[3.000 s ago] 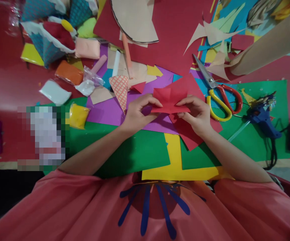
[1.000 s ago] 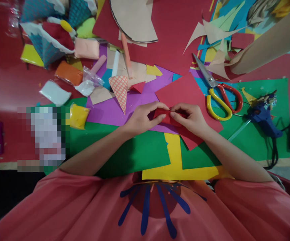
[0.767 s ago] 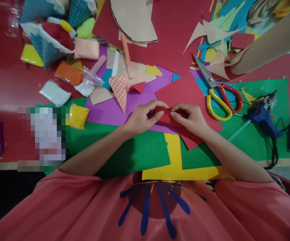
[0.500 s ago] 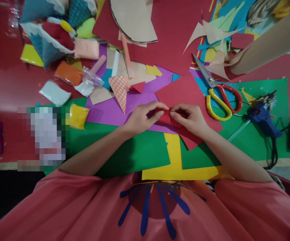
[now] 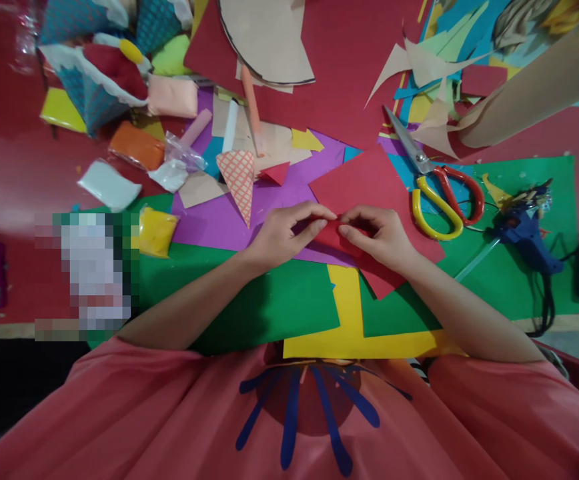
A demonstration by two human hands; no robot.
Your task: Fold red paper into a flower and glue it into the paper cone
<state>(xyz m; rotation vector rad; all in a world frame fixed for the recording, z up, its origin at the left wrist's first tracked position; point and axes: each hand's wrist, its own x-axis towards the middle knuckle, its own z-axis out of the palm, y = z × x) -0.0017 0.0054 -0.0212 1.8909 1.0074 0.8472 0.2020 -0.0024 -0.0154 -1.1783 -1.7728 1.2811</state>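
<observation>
A small piece of red paper (image 5: 338, 240), curved or folded, is pinched between my two hands at the middle of the table. My left hand (image 5: 289, 230) grips its left end with thumb and fingertips. On its upper edge my right hand (image 5: 377, 233) closes, the fingertips nearly meeting those of the left. Beneath the right hand lies a larger red sheet (image 5: 369, 177). A small paper cone with an orange lattice pattern (image 5: 240, 180) rests left of my hands, and scissors (image 5: 427, 177) with yellow and red handles lie to the right.
A blue glue gun (image 5: 532, 233) with its cord lies at the right. Green sheets (image 5: 269, 293) cover the near table. Packets of clay, such as a yellow one (image 5: 157, 231), and blue patterned cones (image 5: 97, 90) crowd the left. A brown paper roll (image 5: 534, 87) stands back right among scraps.
Almost nothing differs. Both hands keep their pinch on the small red paper, with only a very slight shift of the fingers.
</observation>
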